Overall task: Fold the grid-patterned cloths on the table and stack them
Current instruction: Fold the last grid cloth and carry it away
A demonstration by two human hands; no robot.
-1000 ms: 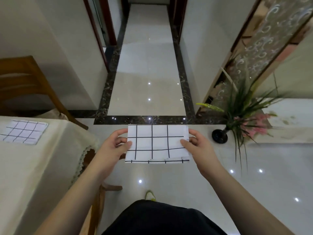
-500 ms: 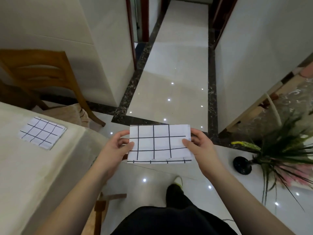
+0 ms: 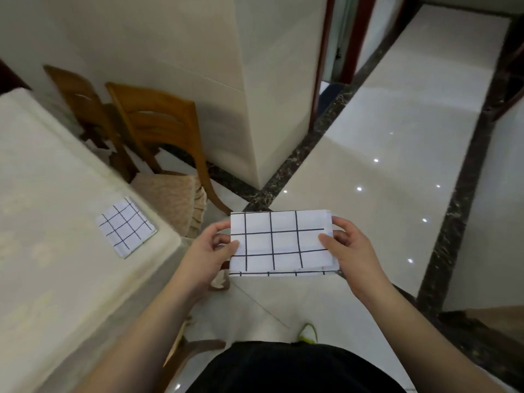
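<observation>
Folded grid-patterned cloth (image 3: 280, 242): light, limp, creasable; left hand (image 3: 211, 255) and right hand (image 3: 350, 251) each pinch a short edge; stacking target, folded square (image 3: 126, 226), at 9 o'clock on counter (image 3: 42, 279).

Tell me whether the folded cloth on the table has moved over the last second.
No. The folded cloth on the table stays near the same edge of the table, beside the chair. Only the head camera turned left, so it sits further right in view.

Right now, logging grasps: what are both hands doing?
Left hand: pinching the folded grid cloth at its left edge.
Right hand: pinching its right edge.
</observation>
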